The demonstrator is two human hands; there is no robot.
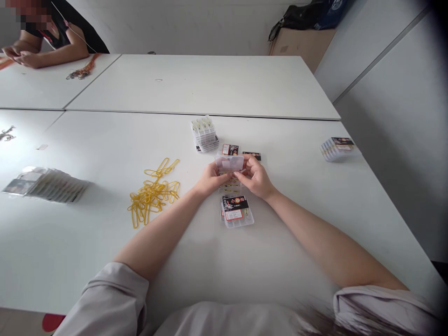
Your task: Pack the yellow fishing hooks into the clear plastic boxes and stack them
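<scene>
A small clear plastic box [230,162] with its lid raised is between my two hands, over the middle of the table. My left hand [212,179] grips its left side, and my right hand [258,178] grips the right side. Both thumbs meet at the box's front, above rows of small yellowish pieces. Just below lie clear boxes with a black and red label card [236,207]. Beyond my hands are a labelled card [230,150] and a dark card [252,155], partly hidden. A stack of clear boxes [204,133] stands behind, to the left.
Yellow wire clips [150,198] lie heaped left of my left forearm. Farther left is a row of packed boxes [47,184]; another bundle [338,149] sits near the right edge. Across the joined tables [224,84], a co-worker's hands [24,57] are near orange strands [84,69].
</scene>
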